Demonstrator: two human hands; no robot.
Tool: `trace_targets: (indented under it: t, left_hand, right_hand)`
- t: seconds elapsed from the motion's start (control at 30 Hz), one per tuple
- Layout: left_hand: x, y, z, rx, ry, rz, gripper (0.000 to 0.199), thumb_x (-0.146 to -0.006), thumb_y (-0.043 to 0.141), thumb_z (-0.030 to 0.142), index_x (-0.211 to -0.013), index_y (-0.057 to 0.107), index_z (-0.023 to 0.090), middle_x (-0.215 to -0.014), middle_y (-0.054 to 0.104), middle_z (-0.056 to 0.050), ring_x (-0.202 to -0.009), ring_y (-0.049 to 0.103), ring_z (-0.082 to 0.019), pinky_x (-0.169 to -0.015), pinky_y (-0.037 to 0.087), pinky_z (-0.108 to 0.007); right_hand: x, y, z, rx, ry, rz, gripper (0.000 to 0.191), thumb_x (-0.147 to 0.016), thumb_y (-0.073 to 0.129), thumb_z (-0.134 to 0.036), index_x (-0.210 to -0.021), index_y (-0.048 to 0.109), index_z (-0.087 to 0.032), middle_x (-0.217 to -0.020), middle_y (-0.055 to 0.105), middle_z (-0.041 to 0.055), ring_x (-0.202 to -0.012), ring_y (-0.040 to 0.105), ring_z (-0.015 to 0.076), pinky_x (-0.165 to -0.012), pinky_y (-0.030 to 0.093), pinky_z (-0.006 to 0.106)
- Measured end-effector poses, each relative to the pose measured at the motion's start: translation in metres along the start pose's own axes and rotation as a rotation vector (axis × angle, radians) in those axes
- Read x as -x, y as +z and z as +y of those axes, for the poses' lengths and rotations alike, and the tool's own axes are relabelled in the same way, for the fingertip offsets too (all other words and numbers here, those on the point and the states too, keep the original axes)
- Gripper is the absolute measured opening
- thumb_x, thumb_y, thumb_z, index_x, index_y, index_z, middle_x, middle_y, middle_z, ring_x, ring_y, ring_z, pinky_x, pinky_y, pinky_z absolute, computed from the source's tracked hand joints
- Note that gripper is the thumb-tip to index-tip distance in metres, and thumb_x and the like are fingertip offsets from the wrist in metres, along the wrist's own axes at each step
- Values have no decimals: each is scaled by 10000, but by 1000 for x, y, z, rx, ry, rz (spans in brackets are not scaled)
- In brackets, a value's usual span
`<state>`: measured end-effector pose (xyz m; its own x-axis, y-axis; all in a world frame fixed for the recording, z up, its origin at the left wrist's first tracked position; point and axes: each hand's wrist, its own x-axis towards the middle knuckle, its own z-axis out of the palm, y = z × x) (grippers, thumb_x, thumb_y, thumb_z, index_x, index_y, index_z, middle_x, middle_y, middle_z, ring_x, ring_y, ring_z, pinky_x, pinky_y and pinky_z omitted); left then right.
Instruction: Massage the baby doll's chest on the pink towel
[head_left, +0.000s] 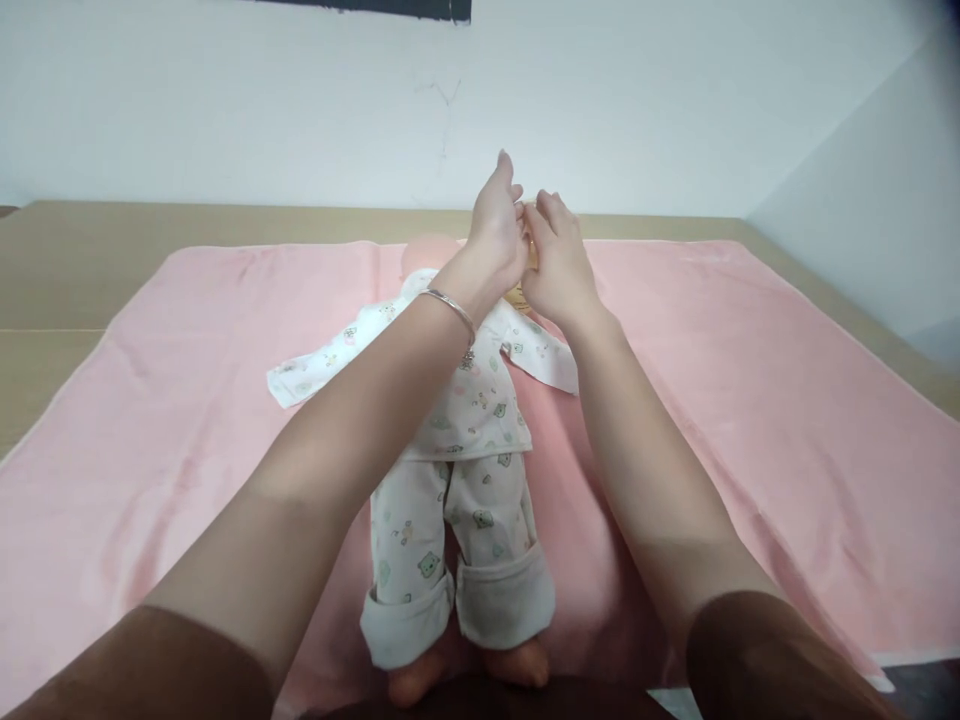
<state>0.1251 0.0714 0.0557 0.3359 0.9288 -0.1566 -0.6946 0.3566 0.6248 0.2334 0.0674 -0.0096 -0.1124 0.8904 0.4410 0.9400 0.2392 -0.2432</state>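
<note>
A baby doll lies on its back in a white printed top (480, 410) and matching trousers (487, 510) with rolled cuffs. Its bald head (429, 255) is at the far end, partly behind my left wrist, and its bare feet (517, 662) point toward me. Above the doll's shoulder, my left hand (499, 230) is cupped with the thumb up and the fingers turned to the right. Close against it, my right hand (559, 255) curls around a small yellowish object (519, 297) with dark marks, mostly hidden by the hands.
A pink blanket (750, 400) with some folds lies under the doll on a wooden table (97, 260). The white wall (262, 120) rises right behind the table. A silver bracelet (450, 305) circles my left wrist.
</note>
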Motion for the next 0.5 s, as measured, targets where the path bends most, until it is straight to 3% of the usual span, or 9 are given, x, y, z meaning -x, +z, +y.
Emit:
trace_targets:
  t: [0.07,0.27,0.4,0.5]
  left_hand:
    - [2,-1,1,-45,7,-12,728,-1124,334,557,-1707,244,130,-1773,343,-113,-1707,241,-217,-1434,201,-356]
    - [21,-22,18,38,-13,-36,674,-1111,226,613,-1667,331,246,-1755,388,-48,-1706,222,-258,-1423,221,-506]
    - [69,-39,39,-1,-2,15,676,-1119,174,556,-1652,355,182,-1713,449,-93,-1683,287,-247,-1402,277,-455]
    - [112,-49,64,-29,-17,118,646,-1115,173,460,-1638,373,138,-1651,530,-137,-1634,411,-258,-1356,399,-458]
  right_hand:
    - [1,4,-1,2,-12,34,713,-1020,422,-410,-1692,327,-195,-1763,336,154,-1679,266,340,-1365,264,641]
    - [4,14,-5,31,-6,96,711,-992,418,-369,-1659,338,-135,-1703,368,221,-1636,327,386,-1350,232,682]
    - [2,23,-8,64,10,142,665,-1008,372,-358,-1642,351,-159,-1672,392,224,-1626,336,379,-1348,147,729]
    - [-1,26,-12,101,38,151,691,-987,395,-349,-1644,344,-141,-1685,373,235,-1628,323,381,-1356,112,726]
